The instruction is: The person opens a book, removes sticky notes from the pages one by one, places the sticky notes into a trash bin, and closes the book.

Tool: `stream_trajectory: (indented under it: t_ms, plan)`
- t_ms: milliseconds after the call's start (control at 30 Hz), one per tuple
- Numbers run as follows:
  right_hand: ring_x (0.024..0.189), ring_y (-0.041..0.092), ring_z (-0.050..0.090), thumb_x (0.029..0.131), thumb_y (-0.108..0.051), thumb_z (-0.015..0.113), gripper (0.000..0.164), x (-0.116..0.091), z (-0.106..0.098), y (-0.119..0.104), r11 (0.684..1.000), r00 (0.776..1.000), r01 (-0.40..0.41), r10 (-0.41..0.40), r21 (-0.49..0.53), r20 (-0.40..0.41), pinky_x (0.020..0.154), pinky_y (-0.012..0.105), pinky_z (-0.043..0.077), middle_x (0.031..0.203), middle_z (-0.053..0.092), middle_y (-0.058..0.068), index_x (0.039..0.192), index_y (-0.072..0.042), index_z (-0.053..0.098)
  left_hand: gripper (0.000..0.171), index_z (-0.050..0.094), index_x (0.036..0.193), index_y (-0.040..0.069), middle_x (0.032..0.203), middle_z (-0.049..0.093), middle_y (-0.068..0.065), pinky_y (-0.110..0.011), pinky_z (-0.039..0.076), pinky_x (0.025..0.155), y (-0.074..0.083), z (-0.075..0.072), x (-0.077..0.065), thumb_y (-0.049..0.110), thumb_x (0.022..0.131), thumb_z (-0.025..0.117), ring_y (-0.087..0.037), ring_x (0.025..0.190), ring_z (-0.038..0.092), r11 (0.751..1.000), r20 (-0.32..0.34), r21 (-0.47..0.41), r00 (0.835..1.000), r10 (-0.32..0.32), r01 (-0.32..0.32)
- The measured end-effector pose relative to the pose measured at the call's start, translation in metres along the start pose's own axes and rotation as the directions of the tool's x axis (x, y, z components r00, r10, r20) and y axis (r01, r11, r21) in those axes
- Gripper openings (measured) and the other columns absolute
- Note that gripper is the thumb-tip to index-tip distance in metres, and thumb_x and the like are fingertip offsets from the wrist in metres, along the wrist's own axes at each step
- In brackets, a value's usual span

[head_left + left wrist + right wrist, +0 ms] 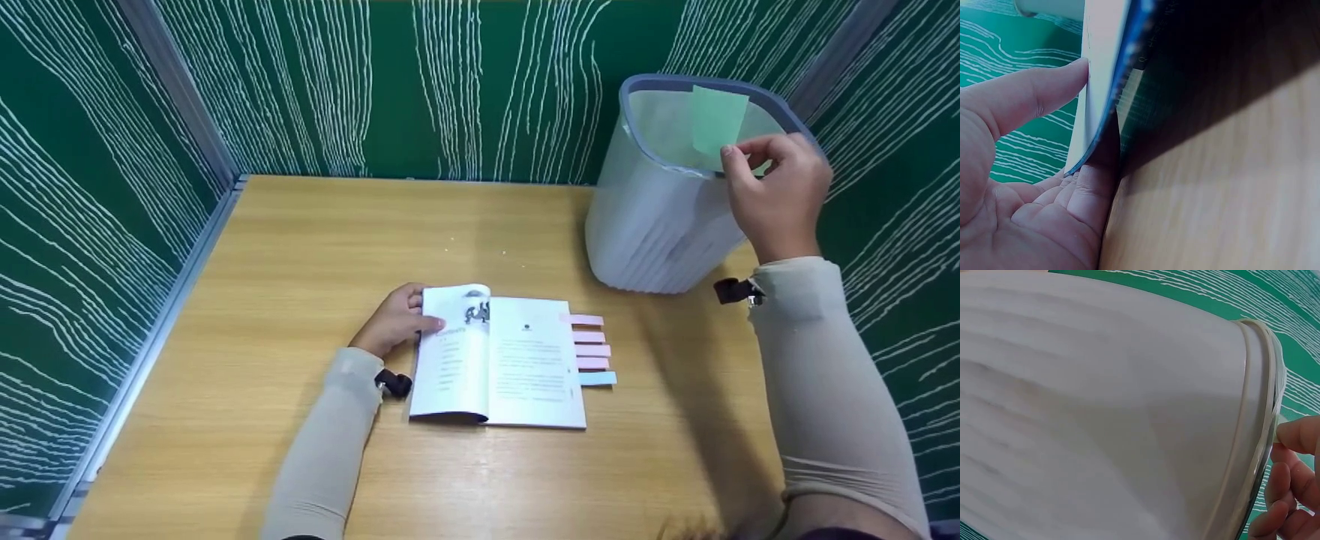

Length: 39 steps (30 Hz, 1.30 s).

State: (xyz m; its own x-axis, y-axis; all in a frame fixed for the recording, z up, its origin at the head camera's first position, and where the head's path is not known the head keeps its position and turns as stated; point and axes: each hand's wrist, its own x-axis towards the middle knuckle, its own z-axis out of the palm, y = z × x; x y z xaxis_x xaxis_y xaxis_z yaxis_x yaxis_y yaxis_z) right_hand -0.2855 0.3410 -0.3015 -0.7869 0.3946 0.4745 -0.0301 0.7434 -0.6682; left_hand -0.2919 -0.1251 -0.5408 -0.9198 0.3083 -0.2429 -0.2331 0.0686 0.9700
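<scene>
An open book [529, 360] lies on the table, its left side lifted a little. My left hand [394, 321] grips that left edge, thumb on the page and fingers beneath the cover; the left wrist view shows the thumb [1044, 93] against the paper and the fingers under the blue-edged cover [1098, 135]. At the back right, my right hand [784, 184] pinches a green paper slip [718, 120] by its lower edge, over the mouth of a white bin [660, 217] with a grey-blue rim. In the right wrist view the fingers [1297, 433] are right beside the bin's rim.
Several pink tabs [591, 337] and one blue tab [598, 379] stick out from the book's right edge. Small white specks [502, 253] dot the wooden table [315, 247] behind the book. Green panels with white lines [390, 90] enclose the table at the back and sides.
</scene>
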Motion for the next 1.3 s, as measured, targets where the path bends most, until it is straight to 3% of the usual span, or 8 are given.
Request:
stream_trajectory:
  t_ms: [133,600,1133,1300]
  plan:
    - [0.097,0.003,0.046,0.096,-0.050,0.068,0.040,0.0001,-0.0002,0.0007,1.000,1.000,0.018,-0.018,0.012,-0.005,0.078,0.019,0.044,0.094,0.053,-0.015,0.112,-0.014,0.079,0.069,0.048,0.142,0.005,0.125,0.070,-0.014,-0.033,0.062,0.080,0.0000,0.0000,-0.0004,-0.004,0.082,0.081,-0.027,0.102,0.074,1.000,0.010,-0.007,1.000,0.010,-0.010]
    - [0.101,0.008,0.048,0.095,-0.055,0.067,0.043,-0.0008,-0.0038,-0.0013,1.000,1.000,-0.010,0.009,0.019,0.006,0.083,0.018,0.049,0.099,0.056,-0.014,0.114,-0.018,0.079,0.067,0.050,0.139,0.006,0.124,0.071,-0.015,-0.035,0.062,0.083,0.0006,0.0001,0.0000,-0.004,0.082,0.081,-0.028,0.102,0.074,1.000,0.015,-0.017,1.000,-0.002,0.003]
    - [0.097,0.004,0.046,0.096,-0.049,0.069,0.038,0.0005,-0.0041,-0.0032,1.000,1.000,0.011,-0.011,0.021,-0.004,0.079,0.019,0.045,0.096,0.055,-0.012,0.113,-0.016,0.079,0.070,0.047,0.142,0.007,0.126,0.070,-0.013,-0.036,0.062,0.084,0.0000,0.0005,0.0005,-0.005,0.082,0.081,-0.028,0.103,0.074,1.000,-0.003,-0.005,1.000,-0.020,0.020]
    - [0.098,0.004,0.046,0.095,-0.053,0.068,0.040,-0.0016,-0.0051,-0.0050,1.000,1.000,0.005,-0.005,0.017,0.009,0.082,0.019,0.046,0.100,0.057,-0.010,0.115,-0.020,0.078,0.068,0.047,0.141,0.006,0.126,0.070,-0.014,-0.036,0.062,0.084,0.0002,0.0008,0.0002,-0.006,0.082,0.080,-0.028,0.103,0.074,1.000,0.002,-0.009,1.000,-0.008,0.008]
